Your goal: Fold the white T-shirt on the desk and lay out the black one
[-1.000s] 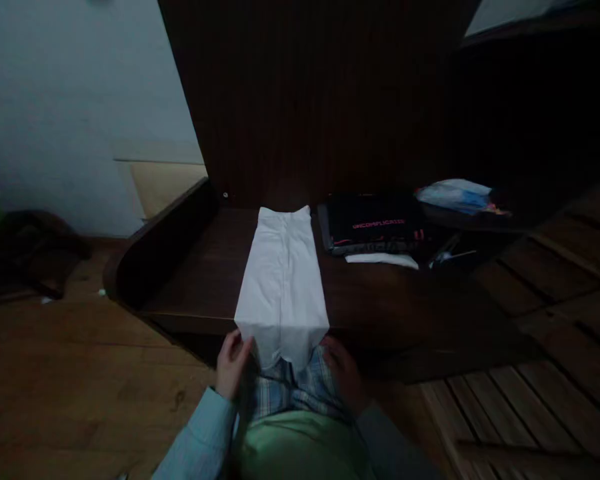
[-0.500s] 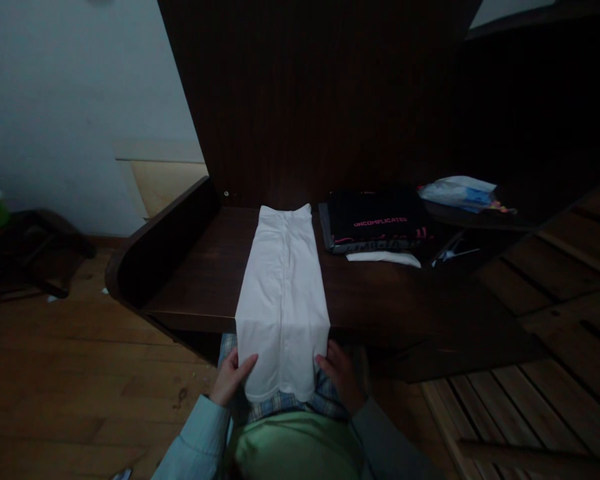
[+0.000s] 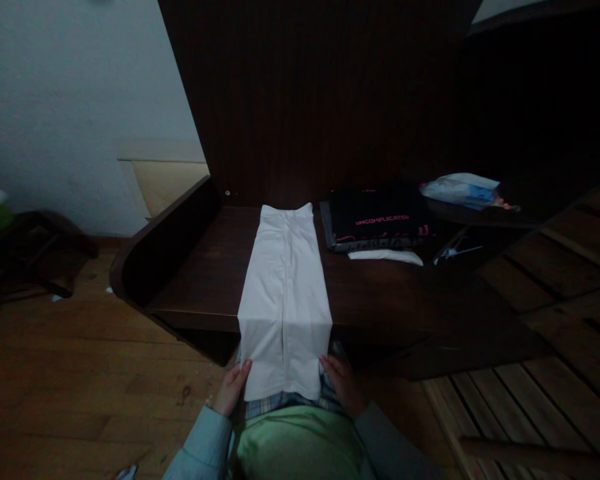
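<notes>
2 hands, 1 white garment [image 3: 267, 293]. Garment: smooth cloth, long narrow shape, one lengthwise crease or seam down the middle; upper part flat on the tabletop [image 3: 195, 267], lower end draped over the front edge toward the lap. Left hand [image 3: 231, 389] pinches its left edge near the hem, thumb on top; right hand [image 3: 344, 385] pinches the right edge likewise. Tabletop: dark wood grain, 1 curved side panel [image 3: 150, 243]. Right of garment, apart: 1 folded clothes stack [image 3: 375, 207], black on top, pink lettering; 1 thin white strip [image 3: 385, 256] just in front; 1 white-and-blue packet [image 3: 460, 191], material unclear.
</notes>
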Demonstrator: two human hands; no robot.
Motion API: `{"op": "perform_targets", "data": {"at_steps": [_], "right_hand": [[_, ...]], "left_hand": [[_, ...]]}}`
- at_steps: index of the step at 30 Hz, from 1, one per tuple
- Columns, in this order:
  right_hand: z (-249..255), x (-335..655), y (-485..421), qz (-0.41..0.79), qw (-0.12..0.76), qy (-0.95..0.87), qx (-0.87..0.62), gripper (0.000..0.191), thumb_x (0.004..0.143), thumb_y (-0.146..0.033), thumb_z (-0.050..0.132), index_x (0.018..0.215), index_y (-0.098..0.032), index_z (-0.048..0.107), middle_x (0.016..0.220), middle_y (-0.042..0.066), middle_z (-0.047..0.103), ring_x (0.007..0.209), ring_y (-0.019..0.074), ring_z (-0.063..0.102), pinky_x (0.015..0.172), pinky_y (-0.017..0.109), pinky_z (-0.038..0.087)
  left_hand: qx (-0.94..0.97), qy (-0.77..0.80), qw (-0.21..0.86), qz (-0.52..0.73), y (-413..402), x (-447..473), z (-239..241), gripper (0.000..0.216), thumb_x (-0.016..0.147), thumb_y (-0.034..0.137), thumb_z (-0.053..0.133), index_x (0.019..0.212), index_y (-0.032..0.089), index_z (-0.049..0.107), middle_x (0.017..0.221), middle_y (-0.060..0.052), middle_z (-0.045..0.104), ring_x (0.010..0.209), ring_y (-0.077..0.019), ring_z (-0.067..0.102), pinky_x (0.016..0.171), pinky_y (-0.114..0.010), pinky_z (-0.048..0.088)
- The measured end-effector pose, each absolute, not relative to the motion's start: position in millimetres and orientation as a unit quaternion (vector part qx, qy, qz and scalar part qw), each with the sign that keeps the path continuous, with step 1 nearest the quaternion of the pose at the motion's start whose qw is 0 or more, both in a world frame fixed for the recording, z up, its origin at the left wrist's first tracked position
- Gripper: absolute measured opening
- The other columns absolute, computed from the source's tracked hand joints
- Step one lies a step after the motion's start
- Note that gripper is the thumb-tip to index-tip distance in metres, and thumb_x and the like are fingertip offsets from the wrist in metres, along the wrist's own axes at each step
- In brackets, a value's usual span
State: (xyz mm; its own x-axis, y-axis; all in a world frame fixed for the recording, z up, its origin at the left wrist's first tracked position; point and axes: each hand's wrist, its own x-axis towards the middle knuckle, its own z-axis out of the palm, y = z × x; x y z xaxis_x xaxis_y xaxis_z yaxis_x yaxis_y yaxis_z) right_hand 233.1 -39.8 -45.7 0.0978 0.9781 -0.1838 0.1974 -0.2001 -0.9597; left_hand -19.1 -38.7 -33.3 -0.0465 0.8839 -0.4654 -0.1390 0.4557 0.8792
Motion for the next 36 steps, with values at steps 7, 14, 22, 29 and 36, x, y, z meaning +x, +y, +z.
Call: {"op": "perform_targets", "data": {"at_steps": [7, 14, 22, 29, 36], "right_hand": [[-53, 228, -50, 0.561, 0.451, -0.427, -0.547, 0.035, 0.062, -0.051, 0.062, 0.076, -0.019, 0.055, 0.073, 0.004, 0.061, 0.070, 0.0195, 0.058, 0.068, 0.034, 0.048], [-62, 226, -60, 0.435, 0.511, -0.417, -0.613, 0.038, 0.057, -0.052, 0.064, 0.058, -0.020, 0.044, 0.057, -0.002, 0.049, 0.056, 0.0127, 0.051, 0.055, 0.024, 0.045], [-58, 225, -65, 0.477, 0.494, -0.411, -0.600, 0.042, 0.064, -0.054, 0.058, 0.085, -0.017, 0.062, 0.087, 0.010, 0.065, 0.083, 0.0214, 0.061, 0.073, 0.030, 0.049], [-49, 215, -66, 0.512, 0.463, -0.388, -0.610, 0.045, 0.056, -0.051, 0.066, 0.083, -0.015, 0.063, 0.084, 0.011, 0.067, 0.078, 0.0234, 0.063, 0.069, 0.032, 0.050], [-56, 211, -67, 0.498, 0.455, -0.426, -0.603, 0.040, 0.061, -0.055, 0.061, 0.066, -0.015, 0.059, 0.065, 0.007, 0.064, 0.065, 0.0185, 0.061, 0.060, 0.027, 0.048]], "left_hand": [[0.276, 0.593, 0.556, 0.513, -44, -7, -46, 0.054, 0.044, 0.056, 0.072, 0.078, 0.016, 0.056, 0.062, 0.001, 0.061, 0.060, -0.0158, 0.058, 0.060, -0.027, 0.048], [0.397, 0.626, 0.327, 0.587, -54, -2, -63, 0.034, 0.057, 0.040, 0.065, 0.055, 0.019, 0.040, 0.072, -0.002, 0.055, 0.073, -0.0148, 0.056, 0.067, -0.026, 0.046], [0.518, 0.604, 0.431, 0.426, -58, 6, -35, 0.026, 0.065, 0.040, 0.058, 0.077, 0.019, 0.067, 0.087, -0.007, 0.067, 0.088, -0.0240, 0.059, 0.085, -0.036, 0.045], [0.491, 0.606, 0.489, 0.390, -52, 31, -27, 0.037, 0.059, 0.035, 0.066, 0.092, 0.018, 0.068, 0.099, -0.006, 0.067, 0.099, -0.0240, 0.058, 0.093, -0.034, 0.043], [0.479, 0.622, 0.474, 0.399, -41, 45, -33, 0.027, 0.059, 0.036, 0.064, 0.077, 0.017, 0.070, 0.083, -0.006, 0.070, 0.086, -0.0249, 0.063, 0.085, -0.034, 0.047]]}}
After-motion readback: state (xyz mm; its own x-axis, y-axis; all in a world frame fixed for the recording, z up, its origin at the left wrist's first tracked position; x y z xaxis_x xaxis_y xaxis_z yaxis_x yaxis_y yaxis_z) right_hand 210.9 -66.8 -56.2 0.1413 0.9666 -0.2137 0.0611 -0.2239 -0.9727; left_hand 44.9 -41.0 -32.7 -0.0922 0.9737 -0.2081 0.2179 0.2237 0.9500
